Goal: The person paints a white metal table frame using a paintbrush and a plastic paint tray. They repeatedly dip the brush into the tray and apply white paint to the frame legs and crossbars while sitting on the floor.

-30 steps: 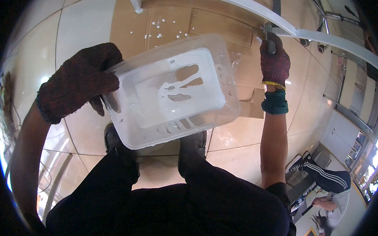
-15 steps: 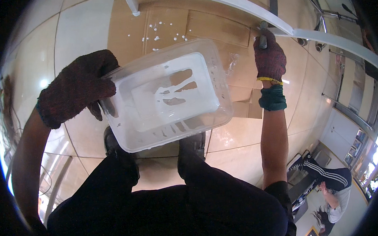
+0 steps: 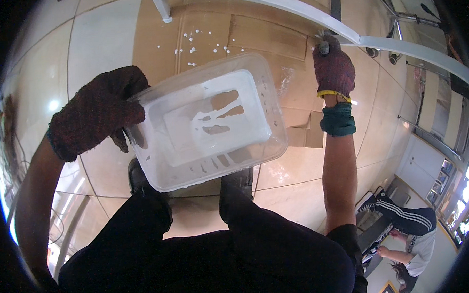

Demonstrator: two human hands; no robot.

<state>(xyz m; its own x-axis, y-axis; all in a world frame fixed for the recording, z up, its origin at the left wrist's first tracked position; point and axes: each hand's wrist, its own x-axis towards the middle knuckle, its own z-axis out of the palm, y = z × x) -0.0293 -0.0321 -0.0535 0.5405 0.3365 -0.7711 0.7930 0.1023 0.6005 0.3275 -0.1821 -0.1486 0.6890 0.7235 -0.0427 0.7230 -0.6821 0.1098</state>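
A clear plastic tub (image 3: 208, 121) with white paint (image 3: 180, 140) pooled and streaked across its bottom is tilted in front of me. My left hand (image 3: 101, 107), in a dark knitted work glove, grips its left rim with the thumb on the inside. Farther out on the right, my gloved right hand (image 3: 335, 65) is closed beside a white metal frame bar (image 3: 291, 2). A small greyish tip shows at its fingers; the rest of what it holds is hidden. Paint marks the glove's thumb.
Flattened cardboard (image 3: 204, 28) spotted with white drops covers part of the tiled floor (image 3: 292, 167). My shoes stand below the tub. Chair legs with casters (image 3: 394, 57) are at the upper right. Another person (image 3: 411, 238) sits at the lower right.
The tub and my left hand have sunk slightly toward me. My right hand has shifted a little left along the white bar. The other person's hands have moved.
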